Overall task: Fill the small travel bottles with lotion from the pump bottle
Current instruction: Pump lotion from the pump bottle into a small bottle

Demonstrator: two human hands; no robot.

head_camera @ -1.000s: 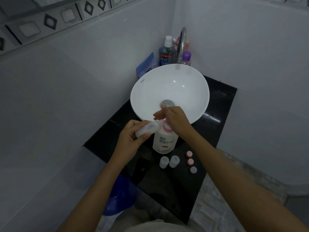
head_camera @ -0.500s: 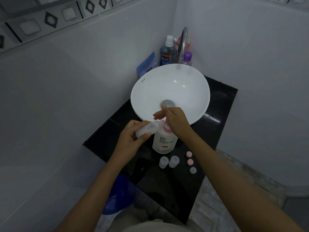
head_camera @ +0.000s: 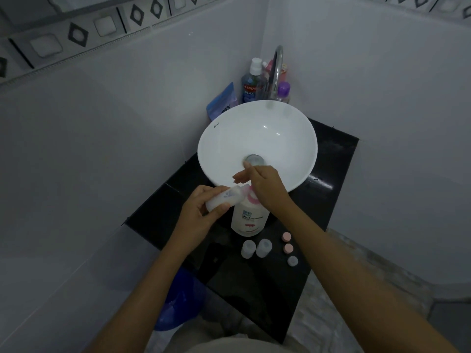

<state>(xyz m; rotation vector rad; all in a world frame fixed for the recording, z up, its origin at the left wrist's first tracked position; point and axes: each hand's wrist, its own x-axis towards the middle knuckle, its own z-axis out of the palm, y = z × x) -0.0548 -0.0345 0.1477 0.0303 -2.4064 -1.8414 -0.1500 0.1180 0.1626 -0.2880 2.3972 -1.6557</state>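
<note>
Left hand (head_camera: 197,215) fingers curled round small translucent plastic travel bottle (head_camera: 224,198), tilted, mouth at pink pump spout. Right hand (head_camera: 266,186) flat on pump of white plastic lotion bottle (head_camera: 249,217), fingers straight, together. Bottle at 6 o'clock of round white ceramic basin (head_camera: 257,138), on black stone counter (head_camera: 328,174).

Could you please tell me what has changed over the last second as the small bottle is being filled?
Nothing visibly changed. The left hand still holds the travel bottle tilted at the pump bottle, and the right hand stays on the pump.
</note>
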